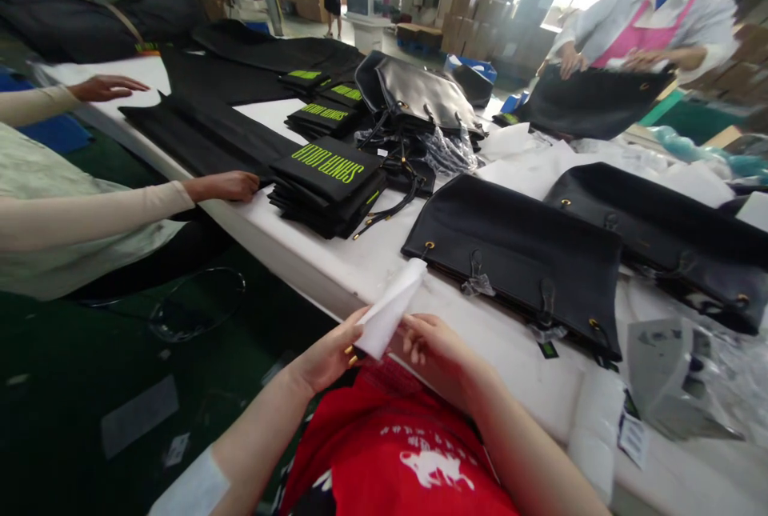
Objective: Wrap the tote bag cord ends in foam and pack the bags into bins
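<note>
A rolled sheet of white paper (393,304) is held in front of my red apron, at the table's near edge. My left hand (329,354) is closed on its left side. Out of the roll's lower end stick dark cord ends with gold-coloured tips (354,354). On the right side, my right hand (433,344) has curled fingers, thumb and forefinger at the paper's edge. Just beyond lies a black leather bag (516,252), flat, with gold eyelets and bits of clear plastic on its fittings. What my left palm covers is hidden.
A second black bag (660,228) lies to the right. Folded black cloth bags with green lettering (327,168) are stacked on the white table (372,248). At left, a co-worker's hand (231,186) touches black cloth. Across the table, another person handles a black bag (591,100).
</note>
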Demonstrator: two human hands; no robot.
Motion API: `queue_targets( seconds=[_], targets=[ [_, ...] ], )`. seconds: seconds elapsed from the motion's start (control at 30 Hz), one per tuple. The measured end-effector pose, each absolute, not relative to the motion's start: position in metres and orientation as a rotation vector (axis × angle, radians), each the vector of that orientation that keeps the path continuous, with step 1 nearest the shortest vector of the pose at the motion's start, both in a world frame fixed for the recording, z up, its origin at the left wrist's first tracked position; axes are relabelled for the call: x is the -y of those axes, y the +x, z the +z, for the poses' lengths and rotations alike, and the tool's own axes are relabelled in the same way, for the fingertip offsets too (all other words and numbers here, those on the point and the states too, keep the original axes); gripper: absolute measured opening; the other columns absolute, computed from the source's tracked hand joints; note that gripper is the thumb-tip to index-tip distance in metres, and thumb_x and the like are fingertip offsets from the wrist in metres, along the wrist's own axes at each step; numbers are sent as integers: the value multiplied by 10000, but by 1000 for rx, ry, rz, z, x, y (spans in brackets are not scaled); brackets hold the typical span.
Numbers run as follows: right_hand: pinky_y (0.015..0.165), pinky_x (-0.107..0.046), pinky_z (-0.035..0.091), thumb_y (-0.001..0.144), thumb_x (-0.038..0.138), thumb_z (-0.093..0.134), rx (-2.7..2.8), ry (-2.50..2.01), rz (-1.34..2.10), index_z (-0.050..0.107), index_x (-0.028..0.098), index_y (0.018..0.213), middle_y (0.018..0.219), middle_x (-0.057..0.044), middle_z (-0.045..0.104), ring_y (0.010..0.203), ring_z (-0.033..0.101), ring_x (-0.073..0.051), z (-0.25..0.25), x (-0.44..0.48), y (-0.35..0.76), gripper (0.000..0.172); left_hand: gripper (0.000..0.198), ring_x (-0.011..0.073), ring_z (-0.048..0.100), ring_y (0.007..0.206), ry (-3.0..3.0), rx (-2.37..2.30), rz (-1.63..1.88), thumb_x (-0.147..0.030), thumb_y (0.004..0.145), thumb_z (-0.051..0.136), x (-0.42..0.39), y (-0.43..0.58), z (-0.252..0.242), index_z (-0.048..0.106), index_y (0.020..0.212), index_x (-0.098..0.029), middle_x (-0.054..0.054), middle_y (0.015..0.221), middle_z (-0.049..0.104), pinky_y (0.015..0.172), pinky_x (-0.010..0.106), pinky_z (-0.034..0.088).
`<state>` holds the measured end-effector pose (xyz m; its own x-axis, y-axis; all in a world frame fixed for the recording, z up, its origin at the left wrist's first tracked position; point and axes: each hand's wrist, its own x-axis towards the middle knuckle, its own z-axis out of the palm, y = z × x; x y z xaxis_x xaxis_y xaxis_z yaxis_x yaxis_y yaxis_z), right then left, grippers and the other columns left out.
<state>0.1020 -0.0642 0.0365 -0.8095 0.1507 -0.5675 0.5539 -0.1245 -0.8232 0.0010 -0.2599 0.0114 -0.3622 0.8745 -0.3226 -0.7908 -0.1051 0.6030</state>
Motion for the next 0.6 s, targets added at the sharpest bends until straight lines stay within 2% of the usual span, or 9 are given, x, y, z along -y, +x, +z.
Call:
queue_targets(
  seconds=[0.1, 0.3, 0.4, 0.5, 0.6],
  targets=[
    [362, -167, 351, 819, 590, 584, -1709, 732, -2099, 576, 133, 781, 540, 11, 585, 377, 494, -69, 32, 80, 99, 459, 807, 236, 628, 964, 168, -1060, 1789, -356, 654, 842, 265, 11, 11, 471, 1358, -223, 104, 1234, 593, 740, 307, 572],
    [310, -167, 299, 938, 457, 462, -1663, 912, -2024, 593, 127, 736, 492, 3, 559, 329, 454, -68, 25, 100, 82, 409, 570, 180, 616, 687, 28, -1384, 1818, -340, 808, 681, 252, 26, 7, 512, 1332, -192, 60, 912, 673, 542, 249, 521],
    [312, -183, 301, 960, 425, 409, -1701, 940, -2006, 593, 138, 730, 483, -8, 556, 337, 455, -80, 23, 103, 78, 411, 498, 185, 621, 703, 26, -1435, 1835, -325, 839, 633, 251, 27, 7, 533, 1310, -200, 60, 920, 681, 538, 245, 515],
    [356, -214, 346, 964, 491, 353, -1857, 878, -1830, 581, 155, 699, 535, -45, 595, 396, 497, -108, 25, 104, 81, 485, 348, 201, 630, 727, -45, -1394, 1855, -312, 847, 606, 252, 23, 7, 621, 1154, -150, 66, 841, 682, 567, 262, 523],
    [510, -264, 454, 921, 546, 438, -2511, 782, -1369, 584, 173, 707, 618, -76, 633, 544, 580, -165, 36, 103, 91, 454, 233, 197, 612, 642, -151, -1332, 1814, -303, 850, 576, 253, 14, 6, 659, 935, -103, 66, 704, 651, 547, 290, 523]
  ],
)
